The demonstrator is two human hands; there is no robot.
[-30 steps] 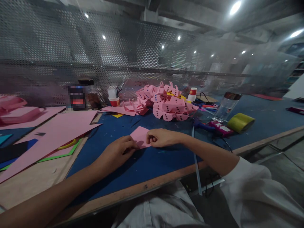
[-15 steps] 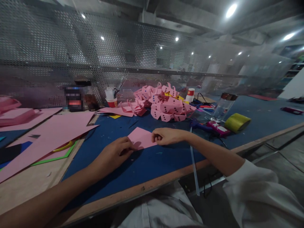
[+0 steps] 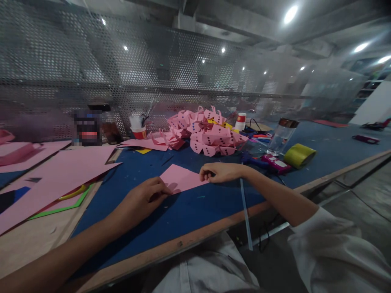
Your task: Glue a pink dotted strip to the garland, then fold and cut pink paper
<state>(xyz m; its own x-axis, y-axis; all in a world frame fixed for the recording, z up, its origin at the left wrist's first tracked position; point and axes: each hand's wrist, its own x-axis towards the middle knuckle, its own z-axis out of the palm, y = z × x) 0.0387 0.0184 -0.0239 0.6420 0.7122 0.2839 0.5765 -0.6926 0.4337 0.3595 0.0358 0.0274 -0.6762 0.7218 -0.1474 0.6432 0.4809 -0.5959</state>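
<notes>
A piece of pink paper lies on the blue tabletop between my two hands. My left hand is closed at its left corner, with thumb and fingertips on the near edge. At the pointed right end, my right hand has curled fingers pinching the paper's tip. Beyond it is a heap of folded pink paper pieces marked with dark dots.
On the right are a glass jar, a roll of yellow tape and a blue-and-magenta glue gun. Large pink sheets cover the left side, partly over yellow-handled scissors. Paper cups stand at the back.
My right hand has slid rightward along the paper, away from my left hand, and more of the sheet shows between them. The camera view has turned slightly right.
</notes>
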